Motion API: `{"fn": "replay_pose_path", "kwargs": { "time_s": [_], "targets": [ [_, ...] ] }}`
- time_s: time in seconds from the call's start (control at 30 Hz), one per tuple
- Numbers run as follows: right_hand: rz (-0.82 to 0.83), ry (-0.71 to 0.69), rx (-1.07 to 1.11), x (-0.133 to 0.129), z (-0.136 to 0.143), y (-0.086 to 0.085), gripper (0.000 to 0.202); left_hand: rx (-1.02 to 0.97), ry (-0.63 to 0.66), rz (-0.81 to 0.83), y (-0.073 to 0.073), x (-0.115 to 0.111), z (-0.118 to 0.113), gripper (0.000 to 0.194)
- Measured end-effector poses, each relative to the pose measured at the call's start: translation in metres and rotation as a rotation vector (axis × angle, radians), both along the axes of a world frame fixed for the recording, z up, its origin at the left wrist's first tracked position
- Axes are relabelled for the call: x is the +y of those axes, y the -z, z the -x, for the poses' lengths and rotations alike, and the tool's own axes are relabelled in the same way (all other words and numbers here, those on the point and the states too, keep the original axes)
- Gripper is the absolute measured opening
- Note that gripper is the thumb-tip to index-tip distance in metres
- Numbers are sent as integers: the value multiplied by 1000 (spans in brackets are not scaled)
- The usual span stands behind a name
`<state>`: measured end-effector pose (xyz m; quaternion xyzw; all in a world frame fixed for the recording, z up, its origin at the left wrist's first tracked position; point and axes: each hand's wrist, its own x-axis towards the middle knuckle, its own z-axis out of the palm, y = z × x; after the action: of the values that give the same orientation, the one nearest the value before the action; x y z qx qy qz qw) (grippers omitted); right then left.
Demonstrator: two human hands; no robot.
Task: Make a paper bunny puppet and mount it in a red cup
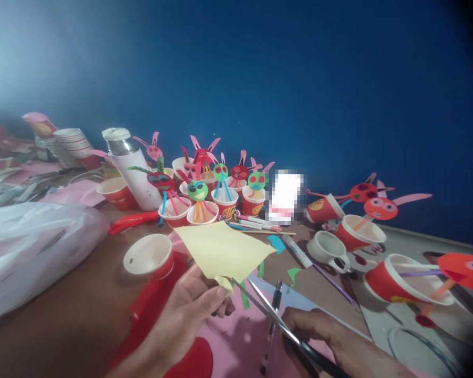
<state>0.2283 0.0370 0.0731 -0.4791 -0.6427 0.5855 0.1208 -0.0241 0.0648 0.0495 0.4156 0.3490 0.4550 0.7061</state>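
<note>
My left hand (201, 302) pinches a sheet of pale yellow paper (224, 249) by its near corner, where a small cut flap curls over the thumb. My right hand (319, 336) is closed around the dark handles of a pair of scissors (274, 317). The blades are parted, and their tips lie close to the paper's near edge by my left fingers. A pen (275, 315) lies behind the scissors on pink paper (228, 341). Green paper scraps (294, 276) lie about. Part of my right fingers is hidden by the scissors.
Paper cups holding paper-faced figures (220, 181) stand along the back. An empty cup (150, 257) sits left, beside a plastic bag (35, 252). A white flask (132, 168) leans behind. To the right are a mug (329, 249), markers (295, 251) and more cups (405, 278).
</note>
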Motion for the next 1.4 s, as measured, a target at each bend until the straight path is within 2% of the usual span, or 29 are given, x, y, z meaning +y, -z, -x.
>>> {"fn": "replay_pose_path", "kwargs": {
  "time_s": [0.1,0.2,0.37,0.5,0.67,0.83,1.03,1.23,1.4],
  "targets": [
    [2,15,-20,3,6,-4,48,25,-38,-27,-1,-1,-2,24],
    [12,-27,-10,7,17,-6,42,73,-144,-41,-1,-3,-4,26],
    [41,-53,40,12,31,4,43,109,-261,-63,-2,-6,-9,22],
    [61,-34,59,10,34,10,42,148,-250,-48,-5,-7,-11,20],
    [88,-3,53,7,36,9,40,185,-232,-29,-7,-6,-13,16],
    [82,24,10,4,39,9,28,216,-219,-31,-6,-5,-12,13],
    [80,162,-81,-3,40,12,28,201,-176,-38,-5,-6,-11,14],
    [102,105,51,-1,39,14,25,199,-139,-72,-1,-6,-8,16],
    [94,113,39,2,39,10,31,189,-148,-51,-4,-5,-9,14]
  ]
}}
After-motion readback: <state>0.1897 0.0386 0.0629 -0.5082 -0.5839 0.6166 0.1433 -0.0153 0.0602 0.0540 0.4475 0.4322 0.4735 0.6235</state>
